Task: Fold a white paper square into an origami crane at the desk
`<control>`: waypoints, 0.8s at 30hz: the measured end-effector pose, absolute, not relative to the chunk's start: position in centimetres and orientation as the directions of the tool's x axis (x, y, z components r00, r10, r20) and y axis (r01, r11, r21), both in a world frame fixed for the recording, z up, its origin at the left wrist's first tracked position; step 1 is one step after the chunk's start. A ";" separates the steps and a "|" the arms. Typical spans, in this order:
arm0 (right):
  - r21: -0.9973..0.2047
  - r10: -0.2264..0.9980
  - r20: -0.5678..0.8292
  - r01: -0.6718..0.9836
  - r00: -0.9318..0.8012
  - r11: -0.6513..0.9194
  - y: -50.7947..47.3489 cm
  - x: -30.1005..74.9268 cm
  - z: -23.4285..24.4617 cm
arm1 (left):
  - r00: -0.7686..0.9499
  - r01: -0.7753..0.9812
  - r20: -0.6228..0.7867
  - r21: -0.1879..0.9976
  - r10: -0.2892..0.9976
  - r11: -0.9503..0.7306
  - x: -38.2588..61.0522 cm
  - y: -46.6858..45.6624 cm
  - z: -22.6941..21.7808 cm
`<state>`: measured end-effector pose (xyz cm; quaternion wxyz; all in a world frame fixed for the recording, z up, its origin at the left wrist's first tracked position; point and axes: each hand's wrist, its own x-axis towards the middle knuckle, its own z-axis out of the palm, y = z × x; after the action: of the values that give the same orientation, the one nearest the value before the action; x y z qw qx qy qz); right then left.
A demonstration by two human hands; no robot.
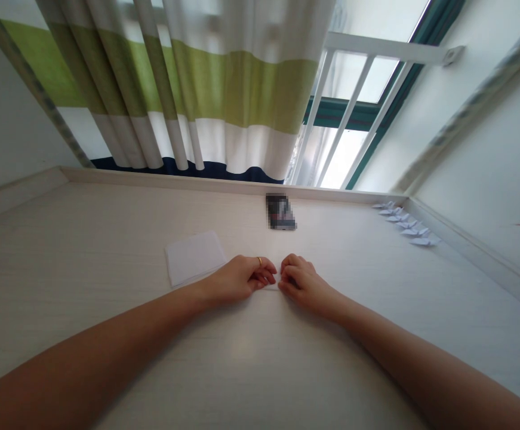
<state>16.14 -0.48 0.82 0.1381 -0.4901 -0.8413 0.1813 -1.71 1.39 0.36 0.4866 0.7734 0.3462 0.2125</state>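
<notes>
My left hand [242,278], a ring on one finger, rests on the pale table [107,251] with its fingers curled and pinched together. My right hand [299,279] lies right beside it, fingers curled the same way, the fingertips of both hands almost touching. Between them a small, thin white piece of paper [272,287] shows as a sliver pressed against the tabletop; most of it is hidden under the fingers. A stack of white paper sheets [194,257] lies just left of my left hand.
Several small folded white paper figures [405,224] line the far right table edge by the wall. A small dark blurred object [280,212] stands at the table's back edge. A green-and-white striped curtain [206,89] and a barred window [353,107] are behind.
</notes>
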 end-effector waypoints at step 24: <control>-0.333 0.914 -0.058 0.871 -0.401 0.361 -1.0 15.9 1.5 | 0.587 0.414 -0.005 0.861 0.809 -0.295 -1.3 1.0 0.1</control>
<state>15.91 -0.97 1.50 0.0686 -0.5431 -0.8220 0.1571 -1.29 1.02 0.13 0.4426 0.7732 0.3955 0.2233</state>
